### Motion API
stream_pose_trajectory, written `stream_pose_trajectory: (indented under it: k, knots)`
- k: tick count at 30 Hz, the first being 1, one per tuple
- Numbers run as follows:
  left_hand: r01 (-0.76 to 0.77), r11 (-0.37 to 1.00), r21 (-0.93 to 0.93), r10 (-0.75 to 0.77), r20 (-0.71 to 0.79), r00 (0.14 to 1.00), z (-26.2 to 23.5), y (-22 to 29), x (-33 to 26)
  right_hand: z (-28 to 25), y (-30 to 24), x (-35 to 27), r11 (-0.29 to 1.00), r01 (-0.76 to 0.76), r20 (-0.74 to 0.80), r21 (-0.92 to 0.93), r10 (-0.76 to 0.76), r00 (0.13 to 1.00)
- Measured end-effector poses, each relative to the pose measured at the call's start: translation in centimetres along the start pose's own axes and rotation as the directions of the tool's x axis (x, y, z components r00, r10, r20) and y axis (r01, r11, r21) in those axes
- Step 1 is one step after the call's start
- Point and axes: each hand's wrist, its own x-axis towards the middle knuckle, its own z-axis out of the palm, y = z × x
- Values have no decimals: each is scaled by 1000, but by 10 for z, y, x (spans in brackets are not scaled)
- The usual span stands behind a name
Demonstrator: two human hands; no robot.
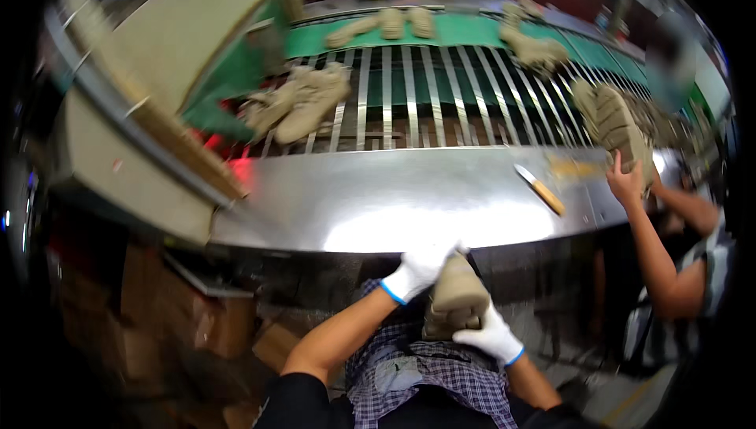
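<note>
A tan boot [459,283] is held close to my body, below the near edge of the metal table, with its sole end toward me. My left hand [421,271], in a white glove with a blue cuff, grips its far left side. Around the near right side wraps my right hand [494,336], gloved the same way; the fingers' undersides are hidden by the boot. Beyond it, on the steel surface, lies a knife [541,190] with a wooden handle, touched by neither hand.
Past the steel ledge [315,201] runs a slatted roller conveyor [425,98] carrying several tan shoes [315,102]. At right, a co-worker's hands hold another tan boot [618,126]. Two gloved co-workers stand across the line. A beige panel [126,169] bounds the left; cardboard boxes [228,327] sit below.
</note>
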Motion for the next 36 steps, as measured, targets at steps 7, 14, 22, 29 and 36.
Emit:
stream_pose_trajectory:
  k: [7,14,22,29,36]
  knots:
    - [-453,528,718,375,282,883,42,76,-85,-7,-134,0,567,626,98,-535,-694,713]
    - [-229,718,657,205,116,972,42,61,-123,5,-77,-1,686,630,-22,-364,-682,731]
    - [-188,700,689,260,-1,966,57,62,-104,-19,-103,25,676,621,81,-396,-648,757]
    - [-82,813,576,110,-14,994,39,55,-93,-26,-100,45,761,578,121,-296,-570,813]
    - [-84,876,474,101,-9,995,22,44,-86,-31,-107,63,815,502,191,-290,-465,865]
